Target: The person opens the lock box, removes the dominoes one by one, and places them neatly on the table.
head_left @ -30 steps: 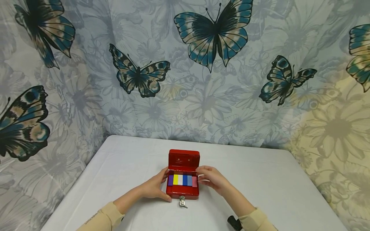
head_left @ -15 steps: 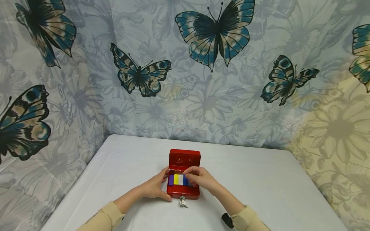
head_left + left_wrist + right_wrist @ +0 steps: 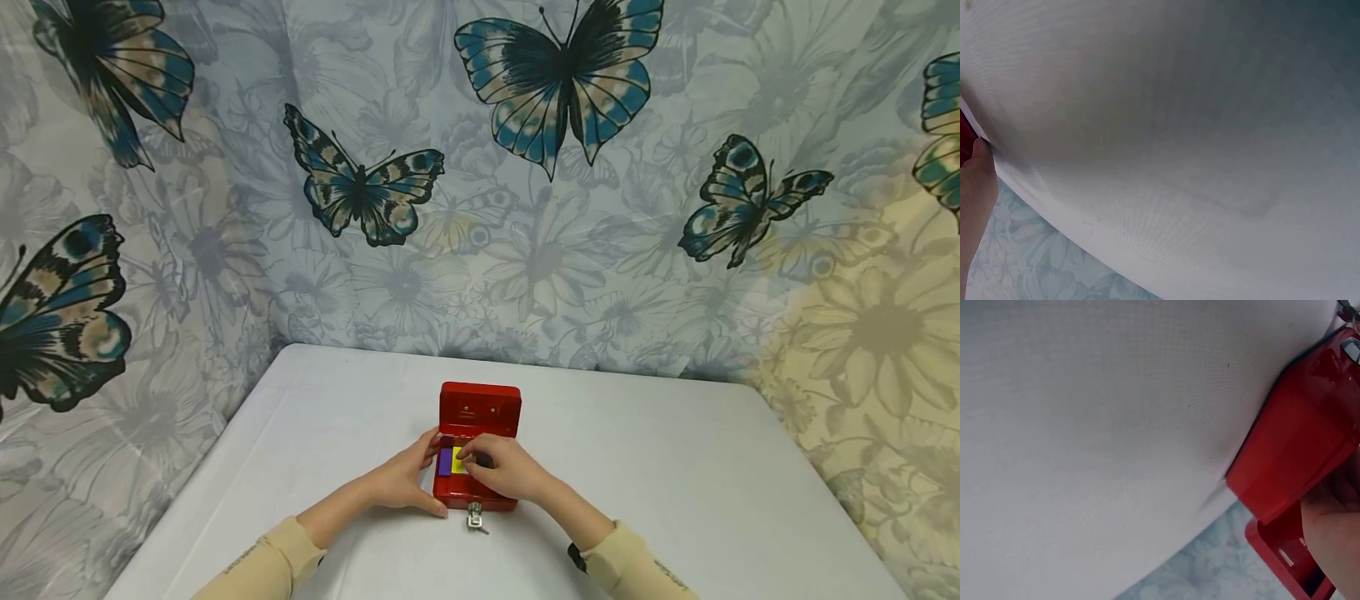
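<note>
A small red metal cash box (image 3: 476, 497) stands on the table with its lid (image 3: 480, 406) raised. A key (image 3: 476, 517) sticks out of its front lock. My left hand (image 3: 407, 475) grips the box's left side, thumb at the front corner and fingers farther back. My right hand (image 3: 510, 468) is over the inside, fingertips right at the yellow block (image 3: 457, 460). Left of that lies a purple block (image 3: 445, 462). The right hand hides the box's right part. At the right wrist view's edge, the right hand reaches over the box wall (image 3: 1297, 444).
White cloth covers the table (image 3: 660, 475) around the box. Behind it hangs a backdrop (image 3: 540, 317) printed with butterflies and flowers. A dark wrist device (image 3: 576, 557) shows at the right sleeve.
From the box's right edge, my right hand has moved left across the row of blocks to the yellow one, covering the white, blue and pink blocks. The left hand has stayed on the box.
</note>
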`<state>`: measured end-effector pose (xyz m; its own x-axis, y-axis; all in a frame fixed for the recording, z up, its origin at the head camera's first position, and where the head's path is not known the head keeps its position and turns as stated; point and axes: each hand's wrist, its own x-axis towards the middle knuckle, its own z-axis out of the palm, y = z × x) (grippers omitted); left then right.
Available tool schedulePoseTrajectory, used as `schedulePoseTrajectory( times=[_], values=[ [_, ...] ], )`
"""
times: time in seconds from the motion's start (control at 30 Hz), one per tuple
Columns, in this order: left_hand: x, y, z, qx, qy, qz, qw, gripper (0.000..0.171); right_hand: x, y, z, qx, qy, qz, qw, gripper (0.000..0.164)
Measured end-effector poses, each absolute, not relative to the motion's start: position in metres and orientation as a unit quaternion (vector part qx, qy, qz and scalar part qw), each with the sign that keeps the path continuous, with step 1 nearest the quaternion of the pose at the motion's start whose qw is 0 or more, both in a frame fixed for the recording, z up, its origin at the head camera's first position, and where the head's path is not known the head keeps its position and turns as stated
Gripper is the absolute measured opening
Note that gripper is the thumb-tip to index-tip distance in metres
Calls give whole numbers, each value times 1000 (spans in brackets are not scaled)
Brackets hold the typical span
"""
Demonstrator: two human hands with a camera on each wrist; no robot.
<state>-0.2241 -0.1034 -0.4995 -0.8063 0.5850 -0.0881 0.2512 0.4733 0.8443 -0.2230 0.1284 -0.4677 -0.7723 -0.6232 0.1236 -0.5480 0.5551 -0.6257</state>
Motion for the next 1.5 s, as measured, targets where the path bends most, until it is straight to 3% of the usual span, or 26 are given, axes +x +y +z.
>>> schedulePoseTrajectory(
  times=[0.4,0.8,1.5],
  values=[
    [-223,-104,-501,270,830,455,177,120,-221,120,-470,-389,893,-219,57,31],
    [-223,-105,-501,269,834,449,176,120,-220,117,-475,-389,898,-191,76,36],
    [-225,-105,-502,280,826,459,170,118,-216,117,-475,-401,886,-216,93,32]
  ],
)
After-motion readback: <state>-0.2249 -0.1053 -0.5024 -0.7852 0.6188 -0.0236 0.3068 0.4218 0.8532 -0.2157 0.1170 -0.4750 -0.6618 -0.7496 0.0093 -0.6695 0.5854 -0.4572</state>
